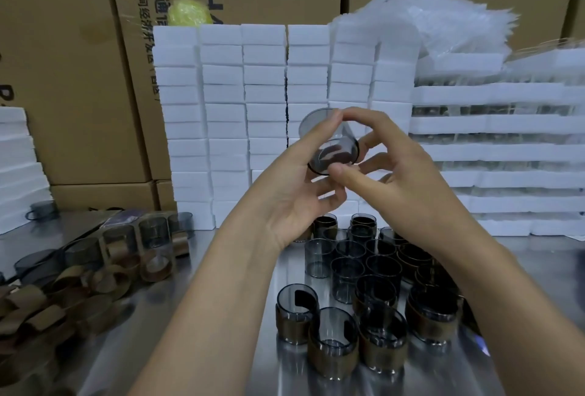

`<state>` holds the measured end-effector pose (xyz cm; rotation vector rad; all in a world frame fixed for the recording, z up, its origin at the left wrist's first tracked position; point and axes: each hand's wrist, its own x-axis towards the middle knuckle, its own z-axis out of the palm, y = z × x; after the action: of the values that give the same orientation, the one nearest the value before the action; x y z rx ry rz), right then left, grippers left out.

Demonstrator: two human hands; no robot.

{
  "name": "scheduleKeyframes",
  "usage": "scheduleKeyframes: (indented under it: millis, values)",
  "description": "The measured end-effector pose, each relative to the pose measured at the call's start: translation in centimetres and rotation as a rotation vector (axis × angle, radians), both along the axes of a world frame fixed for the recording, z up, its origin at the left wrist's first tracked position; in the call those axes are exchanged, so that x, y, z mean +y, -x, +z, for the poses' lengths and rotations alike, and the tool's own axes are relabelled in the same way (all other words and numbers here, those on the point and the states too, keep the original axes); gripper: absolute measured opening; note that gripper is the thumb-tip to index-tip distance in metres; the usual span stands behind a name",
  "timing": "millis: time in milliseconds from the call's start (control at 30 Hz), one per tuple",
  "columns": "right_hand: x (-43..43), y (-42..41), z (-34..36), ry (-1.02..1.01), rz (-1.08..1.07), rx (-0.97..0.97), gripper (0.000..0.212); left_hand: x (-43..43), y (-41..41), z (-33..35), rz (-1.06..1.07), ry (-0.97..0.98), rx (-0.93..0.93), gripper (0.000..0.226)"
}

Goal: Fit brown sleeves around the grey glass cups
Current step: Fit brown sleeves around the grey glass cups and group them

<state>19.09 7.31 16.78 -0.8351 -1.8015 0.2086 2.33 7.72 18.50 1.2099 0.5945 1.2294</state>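
**Grey cup held up over the steel bench**

Nearest us, smooth grey glass cups (332, 326) wrapped in brown sleeves (332, 356) stand on the shiny steel bench (148, 307), with loose curled sleeves (63, 300) heaped to the left. Above them, left hand (294, 186) and right hand (395, 174) both grip one tilted cylindrical cup (329, 142), fingers curled round it. Behind are stacked white foam blocks (221, 110) and cardboard cartons (79, 79).

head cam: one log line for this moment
left hand: holds grey glass cup aloft | right hand: grips brown sleeve at its base | sleeved cups: on table
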Motion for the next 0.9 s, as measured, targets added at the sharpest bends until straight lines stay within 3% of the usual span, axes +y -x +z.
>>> scheduleKeyframes:
  millis: [67,233,433,567,733,833,900]
  values:
    - [0.1,0.3,-0.1,0.039,0.015,0.044,0.066,0.1,-0.1,0.0,0.046,-0.080,0.056,0.029]
    - [0.0,1.8,-0.9,-0.057,-0.053,0.004,0.060,-0.2,-0.8,-0.2,0.173,-0.228,0.138,0.061]
    - [-0.5,3.3,-0.8,0.138,0.185,0.273,0.066,-0.2,-1.2,0.0,0.380,-0.303,0.116,0.063]
    - [-0.7,4.0,-0.8,0.336,0.418,0.499,0.042,0.2,-1.6,-0.2,0.443,-0.362,0.120,0.063]
    - [-0.2,2.4,-0.7,0.378,0.459,0.608,0.020,0.4,-2.3,-1.0,0.457,-0.326,0.140,0.071]
    - [0.2,0.7,-0.6,0.415,0.409,0.525,0.048,0.3,-2.1,-1.2,0.654,-0.454,0.262,0.072]
    - [0.3,0.1,-0.8,0.420,0.383,0.490,0.049,0.4,-1.8,-1.5,0.840,-0.578,0.405,0.071]
